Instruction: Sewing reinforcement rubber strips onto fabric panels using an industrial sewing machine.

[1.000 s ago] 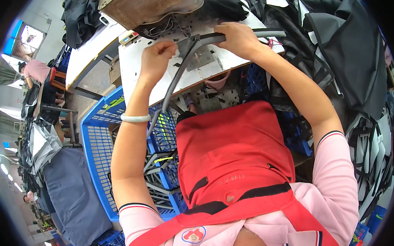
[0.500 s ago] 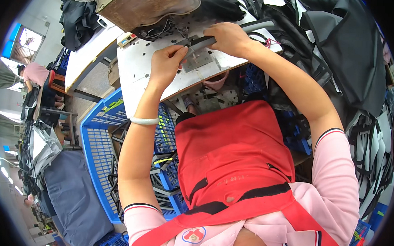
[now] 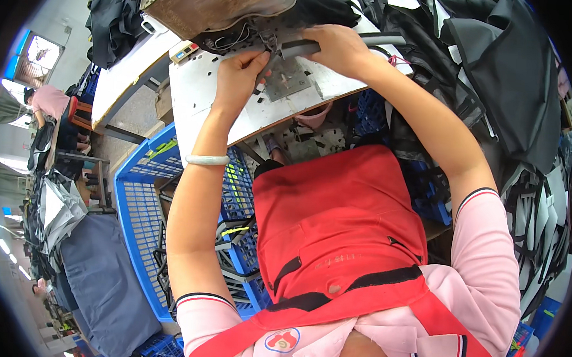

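Observation:
At the white work table [image 3: 197,98], a grey and black strip [image 3: 297,48] runs beneath a rusty-brown sewing machine head [image 3: 201,7]. My left hand [image 3: 238,79] is closed in a pinch on the strip's left end, beside the machine's needle area. My right hand [image 3: 337,48] has its fingers bent over the strip to the right of the needle. Past that hand, more of the strip sticks out to the right. The metal plate [image 3: 289,81] lies just in front of the strip. The needle itself is too small to make out.
Blue plastic crates [image 3: 145,217] with dark frame-like parts stand left of my legs. Black sheet material [image 3: 501,79] is heaped at the right. Small dark scraps dot the table top. A person in pink [image 3: 50,101] bends over a bench at far left.
Both hands and the strip have shifted slightly away from me, toward the machine head. More of the metal plate shows. My grip on the strip looks unchanged.

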Demonstrator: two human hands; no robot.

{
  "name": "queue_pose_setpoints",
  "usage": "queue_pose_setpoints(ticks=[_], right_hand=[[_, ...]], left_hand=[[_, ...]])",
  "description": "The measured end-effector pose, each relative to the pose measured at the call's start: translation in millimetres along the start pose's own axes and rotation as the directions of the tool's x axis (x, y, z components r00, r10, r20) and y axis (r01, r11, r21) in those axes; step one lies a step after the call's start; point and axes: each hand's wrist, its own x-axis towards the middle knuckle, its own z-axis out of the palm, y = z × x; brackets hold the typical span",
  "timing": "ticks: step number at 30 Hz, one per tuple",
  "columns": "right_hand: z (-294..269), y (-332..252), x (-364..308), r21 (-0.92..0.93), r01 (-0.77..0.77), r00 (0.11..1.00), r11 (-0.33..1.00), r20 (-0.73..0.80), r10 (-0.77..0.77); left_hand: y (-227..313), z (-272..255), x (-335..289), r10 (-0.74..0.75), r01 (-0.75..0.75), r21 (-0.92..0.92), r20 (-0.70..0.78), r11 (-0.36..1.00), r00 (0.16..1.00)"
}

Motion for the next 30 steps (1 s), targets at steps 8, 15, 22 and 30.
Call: queue_pose_setpoints(ticks=[8, 15, 22, 30], right_hand=[[11.2, -117.0, -91.8, 0.163, 0.633, 0.758, 0.757, 0.065, -0.648], [32.4, -104.5, -87.6, 0.081, 0.346, 0.753, 0.935, 0.571, -0.328], [-44.8, -29.5, -63.9, 0.380, -0.024, 0.882, 0.925, 0.444, -0.160], [-56.5, -29.9, -52.0, 0.238, 0.085, 0.866, 0.968, 0.462, -0.189]], left_hand=[[36.3, 32.0, -42.9, -0.172, 0.177, 0.014, 0.317, 0.984, 0.933], [17.2, 40.6, -51.6, -0.152, 0.229, -0.145, 0.411, 0.963, 0.899], [-9.4, -4.5, -96.9, -0.423, 0.437, 0.127, 0.585, 0.890, 0.692], [36.8, -7.1, -82.3, 0.011, -0.102, 0.327, 0.269, 0.939, 0.963]])
